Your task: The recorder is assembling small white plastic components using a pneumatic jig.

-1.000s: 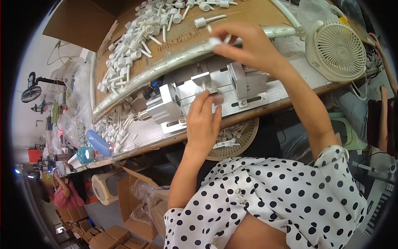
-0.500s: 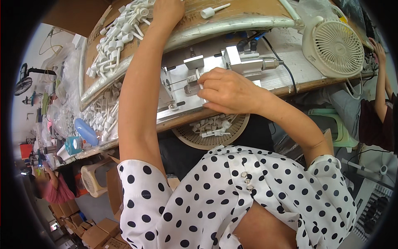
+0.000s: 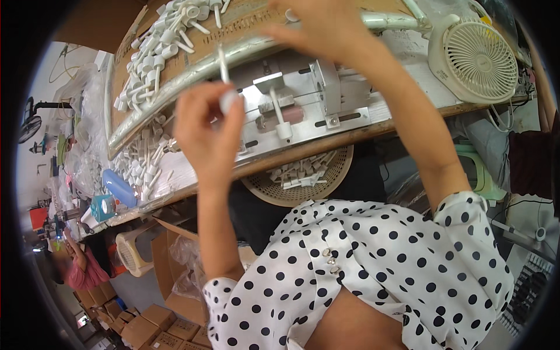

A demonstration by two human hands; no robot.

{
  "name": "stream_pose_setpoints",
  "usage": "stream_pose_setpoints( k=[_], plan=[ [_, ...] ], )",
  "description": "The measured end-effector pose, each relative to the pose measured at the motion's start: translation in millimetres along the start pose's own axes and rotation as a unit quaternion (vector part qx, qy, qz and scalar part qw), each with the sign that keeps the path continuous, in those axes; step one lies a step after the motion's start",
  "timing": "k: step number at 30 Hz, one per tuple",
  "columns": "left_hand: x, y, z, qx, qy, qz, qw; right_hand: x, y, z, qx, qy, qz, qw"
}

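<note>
My left hand is raised over the bench and pinches a white pump head with a thin dip tube pointing up. My right hand reaches to the far side, over the curved metal tray rim; what its fingers hold is cut off by the frame's top edge. Between the hands lies a metal jig with another white pump part standing in it. A heap of white pump heads fills the tray at the upper left.
A white desk fan stands at the right of the bench. A beige basket with white parts hangs under the bench edge. More white parts and a blue bottle lie at left. Cardboard boxes and another person are at lower left.
My left hand came back from the pile holding a pump head and now hovers over the bench. My right hand left the jig and reached up to the far tray.
</note>
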State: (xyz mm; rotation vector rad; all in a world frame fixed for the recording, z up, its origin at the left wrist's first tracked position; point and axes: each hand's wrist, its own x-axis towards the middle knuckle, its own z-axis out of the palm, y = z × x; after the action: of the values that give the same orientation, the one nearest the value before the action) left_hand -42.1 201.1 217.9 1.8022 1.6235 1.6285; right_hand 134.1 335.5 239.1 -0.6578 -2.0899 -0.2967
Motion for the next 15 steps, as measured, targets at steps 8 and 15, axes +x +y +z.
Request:
stream_pose_setpoints(
  k=[8,15],
  plan=[
    [-60.6,-1.5,37.2,0.132,-0.111,0.083,0.981,8.8,26.2,9.2,0.096,-0.131,0.106,0.981],
    [-48.1,7.0,40.2,0.163,-0.156,0.101,0.969,-26.4,-16.1,-37.7,0.221,-0.066,0.053,0.972]
  ],
)
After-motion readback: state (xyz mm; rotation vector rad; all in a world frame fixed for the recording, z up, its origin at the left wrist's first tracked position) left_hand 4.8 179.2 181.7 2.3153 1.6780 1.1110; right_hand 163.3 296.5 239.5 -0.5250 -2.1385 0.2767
